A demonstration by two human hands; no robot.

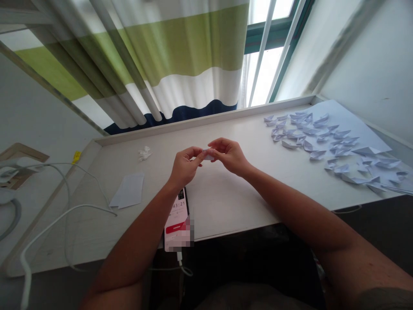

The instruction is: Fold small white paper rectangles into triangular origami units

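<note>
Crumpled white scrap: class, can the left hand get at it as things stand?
Probably yes: nothing stands between the left hand and the crumpled white scrap, though that hand holds the small white paper.

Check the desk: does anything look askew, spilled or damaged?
One thing: a crumpled white wad lies left of the left hand, beyond the flat white sheets, and looks odd against them. No spill shows.

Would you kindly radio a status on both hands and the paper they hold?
Left hand and right hand together, gripping small white paper piece. Piece partly hidden, shape unclear. Phone partly behind left forearm, not touching the piece.
</note>
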